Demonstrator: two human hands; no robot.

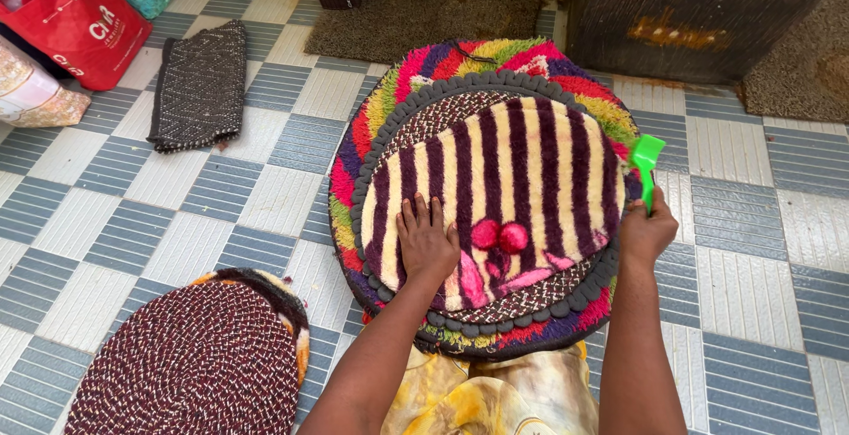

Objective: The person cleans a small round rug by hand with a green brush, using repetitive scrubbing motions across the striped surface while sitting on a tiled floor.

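Left hand [427,242] lies flat on the striped shaggy mat [495,196], fingers spread. Ahead of the fingertips: open pile across the whole stack, nothing raised. Left of the fingers: bare tiled floor [265,196], then a dark woven mat [200,84] farther off. Behind and left: maroon braided mat [190,360]. Right hand [647,232] grips a green brush [646,165] at the stack's edge; outward of those fingers, open tiles. Dark box [690,15] blocks far ahead.

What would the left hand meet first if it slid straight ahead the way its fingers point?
The left hand lies flat on the striped shaggy mat, fingers pointing up-frame. It would likely cross more of that mat, then the dark braided rim beneath.
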